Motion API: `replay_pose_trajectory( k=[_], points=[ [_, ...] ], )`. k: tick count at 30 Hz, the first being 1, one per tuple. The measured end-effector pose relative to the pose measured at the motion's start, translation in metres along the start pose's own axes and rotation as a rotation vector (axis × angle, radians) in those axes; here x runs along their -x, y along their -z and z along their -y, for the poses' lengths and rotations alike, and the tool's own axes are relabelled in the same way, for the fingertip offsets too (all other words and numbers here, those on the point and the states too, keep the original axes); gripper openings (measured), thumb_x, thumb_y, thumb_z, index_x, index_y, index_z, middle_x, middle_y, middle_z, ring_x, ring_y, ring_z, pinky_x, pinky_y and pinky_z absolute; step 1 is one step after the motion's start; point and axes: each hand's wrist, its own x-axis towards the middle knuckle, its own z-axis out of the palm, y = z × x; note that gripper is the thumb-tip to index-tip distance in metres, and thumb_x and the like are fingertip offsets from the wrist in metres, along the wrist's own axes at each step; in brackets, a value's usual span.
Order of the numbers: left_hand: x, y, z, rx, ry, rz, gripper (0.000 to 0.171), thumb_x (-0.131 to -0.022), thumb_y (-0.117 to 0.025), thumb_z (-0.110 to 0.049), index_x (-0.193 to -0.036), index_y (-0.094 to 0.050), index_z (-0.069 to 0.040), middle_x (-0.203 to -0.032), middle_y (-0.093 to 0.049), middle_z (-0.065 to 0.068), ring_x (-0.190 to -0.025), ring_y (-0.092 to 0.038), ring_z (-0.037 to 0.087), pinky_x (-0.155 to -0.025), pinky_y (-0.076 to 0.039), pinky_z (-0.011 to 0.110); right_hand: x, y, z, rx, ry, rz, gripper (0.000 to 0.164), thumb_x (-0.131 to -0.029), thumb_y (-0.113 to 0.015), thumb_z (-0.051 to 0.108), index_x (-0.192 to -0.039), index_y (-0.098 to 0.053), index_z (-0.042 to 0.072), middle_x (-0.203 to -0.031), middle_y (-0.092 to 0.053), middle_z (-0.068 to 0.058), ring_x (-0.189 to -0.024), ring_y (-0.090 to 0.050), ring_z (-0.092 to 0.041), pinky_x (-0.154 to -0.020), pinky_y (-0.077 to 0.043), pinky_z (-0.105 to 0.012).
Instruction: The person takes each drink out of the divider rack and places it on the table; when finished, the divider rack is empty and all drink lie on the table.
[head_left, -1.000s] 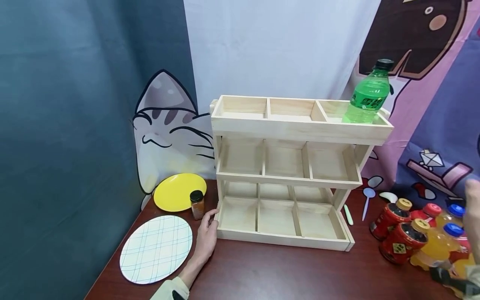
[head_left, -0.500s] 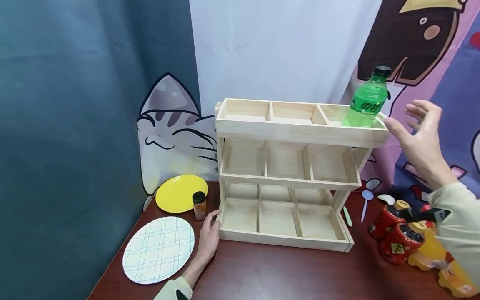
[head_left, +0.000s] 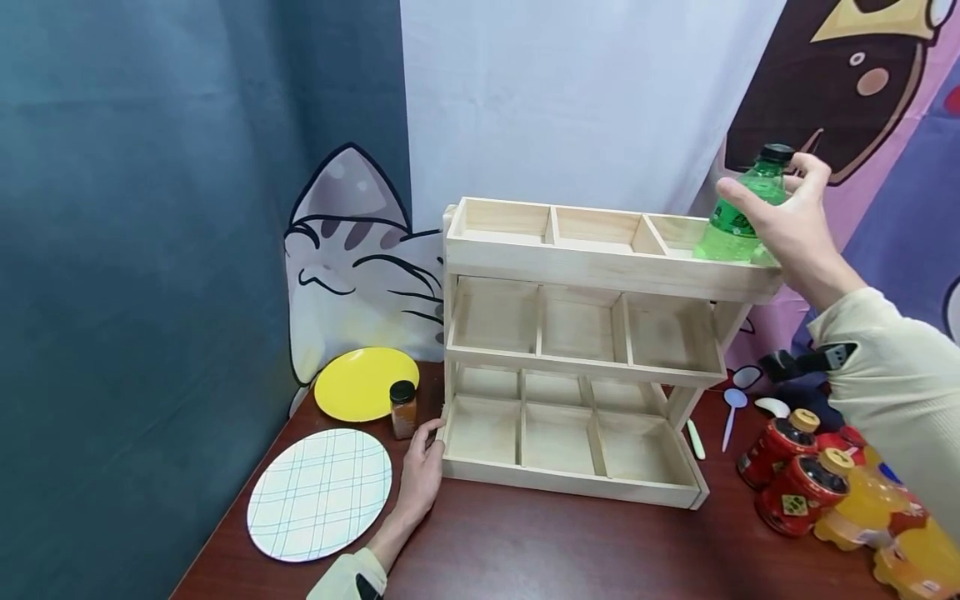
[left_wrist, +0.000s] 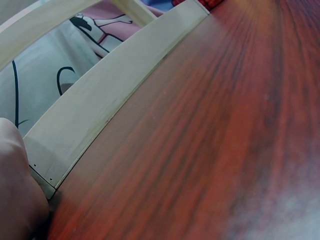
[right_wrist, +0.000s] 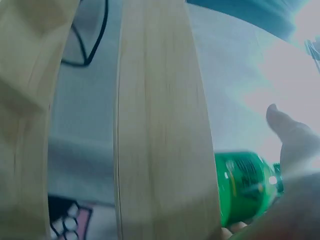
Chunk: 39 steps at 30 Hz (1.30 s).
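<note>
A three-tier wooden rack (head_left: 577, 348) stands on the table, each tier split into three compartments. My left hand (head_left: 420, 475) holds the left end of its bottom tier; in the left wrist view part of that hand (left_wrist: 17, 185) is beside the front board's corner. In the top tier's right compartment a green soda bottle (head_left: 731, 223) with a black cap stands tilted. Around the bottle is my right hand (head_left: 802, 225), thumb spread in front and fingers behind. The right wrist view has the thumb apart from the bottle (right_wrist: 245, 187); the other fingers are mostly hidden.
Left of the rack are a yellow plate (head_left: 363, 385), a spice jar (head_left: 403, 410) and a checked white plate (head_left: 321, 496). Red bottles (head_left: 801, 493) and orange drink bottles (head_left: 862, 508) stand at the right, partly under my sleeve. A lilac spoon (head_left: 731, 417) lies behind them.
My right hand has come in from the right edge, up and leftwards to the green bottle. My left hand stays at the rack. The head view has shifted slightly.
</note>
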Motion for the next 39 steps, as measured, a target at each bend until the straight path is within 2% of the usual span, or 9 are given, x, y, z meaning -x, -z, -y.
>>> replay_pose_trajectory(
  k=[2,6,10,14,20,25,29,32,39],
  points=[
    [-0.002,0.000,0.004,0.017,0.004,-0.005,0.033,-0.090,-0.041,-0.004,-0.121,-0.051,-0.009,-0.129,-0.048,0.007,-0.116,-0.048,0.025,-0.093,-0.037,0.042,-0.003,-0.007,0.002,-0.097,-0.024,-0.018,0.077,-0.074,-0.069,0.033,-0.128,-0.014,0.032,-0.113,-0.028,0.013,-0.104,-0.040,-0.004,-0.095,-0.030,-0.022],
    [-0.007,-0.002,0.019,0.025,0.012,-0.008,0.032,-0.091,-0.041,-0.007,-0.120,-0.052,-0.014,-0.129,-0.048,0.002,-0.115,-0.049,0.022,-0.092,-0.037,0.040,-0.007,-0.016,0.003,-0.276,-0.053,-0.072,0.071,-0.067,-0.077,0.027,-0.119,-0.028,0.026,-0.103,-0.037,0.012,-0.091,-0.045,-0.003,-0.080,-0.038,-0.015],
    [-0.012,-0.004,0.032,0.005,0.003,-0.013,0.032,-0.091,-0.041,-0.012,-0.119,-0.052,-0.020,-0.128,-0.047,-0.003,-0.114,-0.049,0.017,-0.092,-0.039,0.037,-0.009,-0.016,0.003,-0.306,-0.078,-0.084,0.059,-0.065,-0.079,0.027,-0.109,-0.039,0.022,-0.096,-0.046,0.009,-0.083,-0.048,-0.004,-0.069,-0.041,-0.015],
    [-0.014,-0.004,0.035,0.000,-0.009,-0.019,0.031,-0.091,-0.041,-0.013,-0.119,-0.052,-0.022,-0.128,-0.047,-0.003,-0.115,-0.049,0.017,-0.092,-0.039,0.037,-0.012,-0.017,0.002,-0.303,-0.063,-0.098,0.055,-0.067,-0.077,0.026,-0.109,-0.042,0.021,-0.094,-0.047,0.008,-0.083,-0.047,-0.005,-0.075,-0.039,-0.019],
    [-0.010,-0.003,0.024,0.028,0.017,-0.009,0.032,-0.091,-0.040,-0.009,-0.120,-0.052,-0.018,-0.130,-0.045,0.001,-0.117,-0.048,0.021,-0.093,-0.037,0.040,-0.012,-0.020,0.004,-0.242,-0.032,-0.110,0.051,-0.071,-0.074,0.029,-0.111,-0.042,0.023,-0.094,-0.045,0.010,-0.086,-0.045,-0.006,-0.082,-0.035,-0.027],
    [-0.003,-0.002,0.005,0.018,0.012,0.009,0.033,-0.091,-0.040,-0.006,-0.122,-0.051,-0.009,-0.131,-0.045,0.008,-0.117,-0.047,0.025,-0.092,-0.038,0.042,-0.008,-0.019,0.007,-0.398,0.056,-0.133,0.046,-0.070,-0.075,0.017,-0.107,-0.047,0.017,-0.095,-0.048,0.007,-0.084,-0.048,-0.007,-0.079,-0.038,-0.023],
    [0.000,-0.003,0.000,-0.010,0.011,0.004,0.034,-0.090,-0.039,-0.005,-0.123,-0.050,-0.009,-0.131,-0.045,0.008,-0.117,-0.047,0.025,-0.091,-0.038,0.040,-0.006,-0.017,0.015,-0.553,0.153,-0.156,0.042,-0.069,-0.074,0.007,-0.102,-0.050,0.012,-0.094,-0.050,0.002,-0.081,-0.052,-0.009,-0.076,-0.042,-0.022],
    [-0.001,-0.003,-0.001,-0.007,0.012,-0.006,0.034,-0.090,-0.040,-0.005,-0.122,-0.050,-0.009,-0.131,-0.046,0.008,-0.116,-0.048,0.024,-0.090,-0.039,0.039,-0.003,-0.014,0.024,-0.628,0.203,-0.162,0.040,-0.069,-0.073,0.005,-0.101,-0.050,0.010,-0.093,-0.050,0.000,-0.084,-0.053,-0.010,-0.079,-0.041,-0.024],
    [-0.003,-0.003,0.000,-0.010,0.008,0.008,0.034,-0.091,-0.039,-0.006,-0.123,-0.050,-0.009,-0.132,-0.045,0.008,-0.117,-0.047,0.023,-0.092,-0.038,0.041,0.010,-0.005,0.043,-0.653,0.267,-0.187,0.037,-0.071,-0.071,0.005,-0.102,-0.052,0.008,-0.095,-0.050,-0.002,-0.090,-0.054,-0.013,-0.085,-0.040,-0.026]
  ],
)
